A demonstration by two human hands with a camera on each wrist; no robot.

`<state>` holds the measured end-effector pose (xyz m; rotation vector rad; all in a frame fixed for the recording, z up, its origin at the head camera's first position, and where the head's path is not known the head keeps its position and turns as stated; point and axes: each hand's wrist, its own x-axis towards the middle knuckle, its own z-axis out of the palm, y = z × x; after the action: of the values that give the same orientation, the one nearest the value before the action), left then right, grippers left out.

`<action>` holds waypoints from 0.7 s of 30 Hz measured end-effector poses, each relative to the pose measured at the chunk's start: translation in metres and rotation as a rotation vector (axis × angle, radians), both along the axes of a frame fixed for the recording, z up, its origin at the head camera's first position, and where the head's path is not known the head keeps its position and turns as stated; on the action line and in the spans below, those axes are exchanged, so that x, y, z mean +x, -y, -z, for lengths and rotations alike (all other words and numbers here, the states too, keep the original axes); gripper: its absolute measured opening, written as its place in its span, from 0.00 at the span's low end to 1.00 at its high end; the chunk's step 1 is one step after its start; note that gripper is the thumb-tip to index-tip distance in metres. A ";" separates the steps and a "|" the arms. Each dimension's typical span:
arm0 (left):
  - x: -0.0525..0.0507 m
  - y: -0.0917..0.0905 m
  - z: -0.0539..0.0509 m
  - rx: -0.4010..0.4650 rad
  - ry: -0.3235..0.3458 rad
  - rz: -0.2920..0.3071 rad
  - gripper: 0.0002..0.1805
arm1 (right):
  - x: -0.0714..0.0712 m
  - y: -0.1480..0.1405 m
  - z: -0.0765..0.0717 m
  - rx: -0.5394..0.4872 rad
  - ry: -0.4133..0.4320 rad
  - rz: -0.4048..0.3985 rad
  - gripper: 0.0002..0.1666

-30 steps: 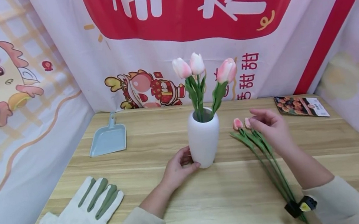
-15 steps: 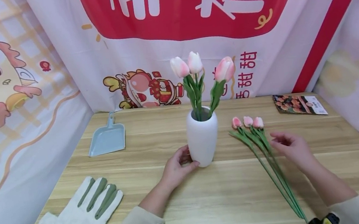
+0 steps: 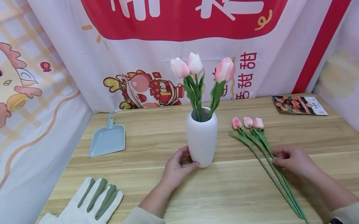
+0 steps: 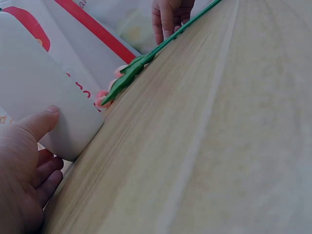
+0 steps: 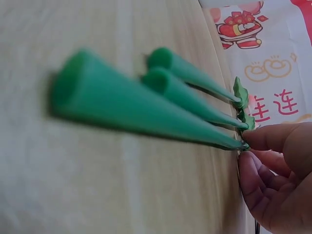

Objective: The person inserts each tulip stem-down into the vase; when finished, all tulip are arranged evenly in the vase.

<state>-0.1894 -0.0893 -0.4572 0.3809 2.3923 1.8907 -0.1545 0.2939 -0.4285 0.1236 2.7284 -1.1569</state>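
A white vase (image 3: 203,139) stands upright on the wooden table, with three pink-and-white tulips (image 3: 224,70) in it. My left hand (image 3: 177,170) holds the vase low on its left side, thumb in front and fingers curled near the base. To the right of the vase lie three more tulips (image 3: 258,123), long green stems pointing toward me. My right hand (image 3: 293,159) pinches the rightmost stem just below its leaves. In the right wrist view, thumb and index finger close on that stem (image 5: 146,107). Seen from the left wrist, the thumb presses the vase wall (image 4: 53,92).
A pale blue dustpan (image 3: 108,138) lies at the back left. White-and-green gloves (image 3: 78,218) lie at the front left. A flower-printed packet (image 3: 299,105) rests at the back right. Printed cloth (image 3: 145,49) hangs behind the table.
My right hand has moved from the tulip heads toward me along the stems and now pinches one. The left hand has stayed on the vase.
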 end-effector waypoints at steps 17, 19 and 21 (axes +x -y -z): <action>0.000 0.000 0.000 -0.005 -0.005 0.000 0.32 | 0.000 -0.001 -0.002 0.014 0.026 0.027 0.25; 0.001 0.000 -0.001 -0.002 -0.008 -0.002 0.32 | 0.000 -0.003 -0.002 0.002 0.041 0.044 0.26; 0.002 -0.001 -0.001 -0.007 -0.010 -0.009 0.32 | 0.000 -0.006 -0.002 -0.004 0.052 0.061 0.28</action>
<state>-0.1876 -0.0887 -0.4560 0.3803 2.4102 1.8879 -0.1548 0.3001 -0.4261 0.2344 2.6938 -1.1580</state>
